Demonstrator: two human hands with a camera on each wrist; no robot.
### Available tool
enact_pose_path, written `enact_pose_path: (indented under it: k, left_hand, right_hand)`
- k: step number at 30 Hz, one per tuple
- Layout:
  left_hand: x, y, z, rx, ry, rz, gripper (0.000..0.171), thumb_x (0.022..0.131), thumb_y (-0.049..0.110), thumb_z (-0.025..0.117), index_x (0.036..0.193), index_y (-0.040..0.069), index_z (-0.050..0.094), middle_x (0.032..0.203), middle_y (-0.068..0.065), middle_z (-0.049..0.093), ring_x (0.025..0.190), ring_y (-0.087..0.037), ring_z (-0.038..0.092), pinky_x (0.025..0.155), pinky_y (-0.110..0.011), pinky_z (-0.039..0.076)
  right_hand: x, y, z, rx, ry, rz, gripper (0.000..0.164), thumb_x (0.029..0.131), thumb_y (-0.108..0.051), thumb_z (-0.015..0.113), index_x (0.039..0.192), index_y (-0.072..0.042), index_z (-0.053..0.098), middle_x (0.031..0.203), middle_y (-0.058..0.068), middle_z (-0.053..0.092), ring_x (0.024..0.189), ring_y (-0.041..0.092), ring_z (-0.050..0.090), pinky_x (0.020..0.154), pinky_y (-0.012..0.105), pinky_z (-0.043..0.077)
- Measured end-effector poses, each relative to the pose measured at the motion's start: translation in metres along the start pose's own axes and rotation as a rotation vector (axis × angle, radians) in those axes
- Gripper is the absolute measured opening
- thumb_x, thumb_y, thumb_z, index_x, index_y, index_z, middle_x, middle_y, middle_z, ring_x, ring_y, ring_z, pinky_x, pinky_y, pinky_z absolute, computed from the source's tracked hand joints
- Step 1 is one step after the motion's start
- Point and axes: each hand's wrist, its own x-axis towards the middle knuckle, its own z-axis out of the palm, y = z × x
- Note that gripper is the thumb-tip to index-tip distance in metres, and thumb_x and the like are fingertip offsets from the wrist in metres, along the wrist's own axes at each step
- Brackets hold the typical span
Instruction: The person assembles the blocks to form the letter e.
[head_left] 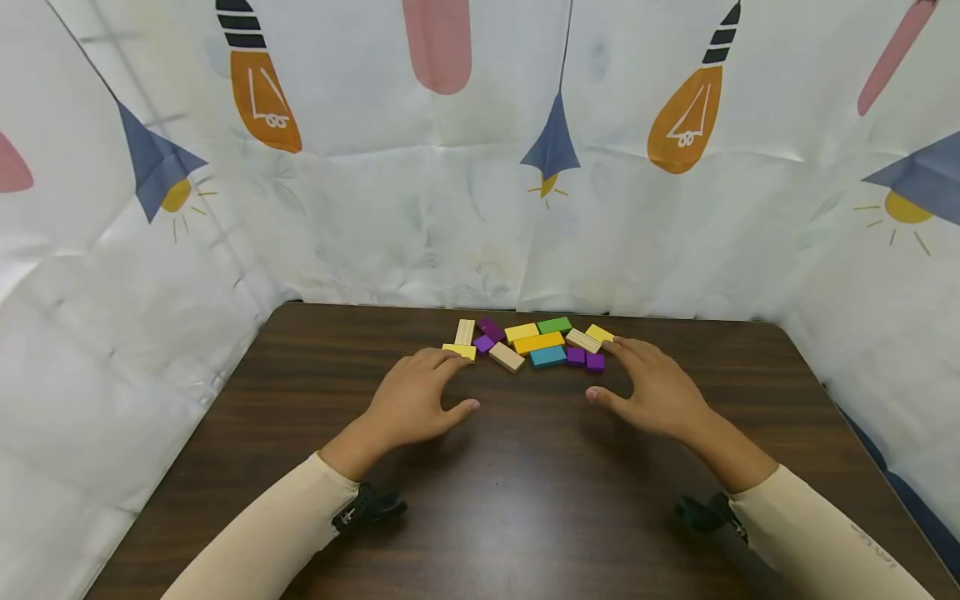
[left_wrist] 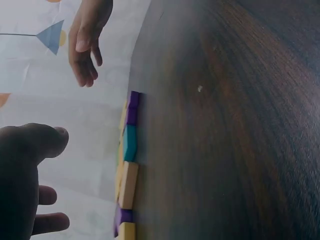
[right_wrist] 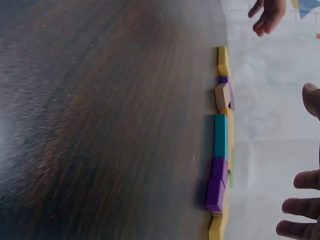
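Several coloured wooden blocks lie in a loose cluster near the far edge of the table. Among them are a blue block point(head_left: 548, 357), an orange block point(head_left: 537, 342), a green block point(head_left: 554, 325), a plain wood block point(head_left: 507, 357) and purple blocks point(head_left: 595, 362). My left hand point(head_left: 417, 396) hovers at the cluster's left end, fingers extended and thumb apart, its fingertips overlapping a yellow block point(head_left: 460, 351) in the head view. On the right end, my right hand point(head_left: 654, 386) is spread likewise, fingertips beside another yellow block point(head_left: 599, 333). Neither hand grips anything.
The dark wood-grain table point(head_left: 495, 500) has its far edge just behind the blocks. A white printed curtain point(head_left: 420, 217) hangs around the back and sides. Each wrist carries a black strapped device point(head_left: 367, 507) under a cream sleeve point(head_left: 277, 533).
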Motion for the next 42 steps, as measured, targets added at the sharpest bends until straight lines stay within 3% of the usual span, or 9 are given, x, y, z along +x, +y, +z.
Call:
enact_pose_path:
  k: [9, 16, 22, 42]
  left_hand:
    - [0.005, 0.002, 0.014, -0.013, -0.019, -0.01, 0.063, 0.091, 0.054, 0.071, 0.14, 0.015, 0.062, 0.135, -0.007, 0.063, 0.125, -0.029, 0.057, 0.101, -0.052, 0.048]
    - [0.002, 0.004, 0.017, -0.009, -0.029, 0.0, 0.061, 0.091, 0.052, 0.072, 0.139, 0.015, 0.063, 0.135, -0.006, 0.063, 0.126, -0.028, 0.057, 0.101, -0.051, 0.048]
    - [-0.001, 0.004, 0.017, -0.017, -0.033, 0.009, 0.056, 0.093, 0.049, 0.072, 0.136, 0.015, 0.065, 0.135, -0.006, 0.062, 0.127, -0.028, 0.056, 0.1, -0.051, 0.049]
    - [-0.003, 0.003, 0.019, -0.022, -0.03, 0.01, 0.048, 0.094, 0.047, 0.072, 0.132, 0.018, 0.068, 0.133, -0.003, 0.063, 0.126, -0.025, 0.057, 0.101, -0.048, 0.049]
  right_hand:
    - [0.027, -0.002, 0.014, 0.027, 0.005, -0.036, 0.09, 0.092, -0.072, 0.057, 0.15, -0.004, 0.049, 0.15, 0.018, 0.05, 0.14, 0.04, 0.04, 0.112, 0.063, 0.032]
    - [0.052, 0.001, 0.028, 0.041, 0.01, -0.075, 0.074, 0.095, -0.058, 0.064, 0.148, -0.008, 0.054, 0.147, 0.016, 0.054, 0.139, 0.039, 0.042, 0.114, 0.059, 0.032]
    - [0.07, -0.003, 0.036, 0.041, 0.014, -0.119, 0.063, 0.097, -0.051, 0.066, 0.141, -0.005, 0.061, 0.142, 0.015, 0.059, 0.134, 0.037, 0.047, 0.113, 0.057, 0.035]
    - [0.107, -0.008, 0.057, 0.011, -0.066, -0.091, 0.052, 0.1, -0.046, 0.064, 0.135, -0.007, 0.067, 0.134, 0.013, 0.065, 0.128, 0.037, 0.051, 0.109, 0.055, 0.038]
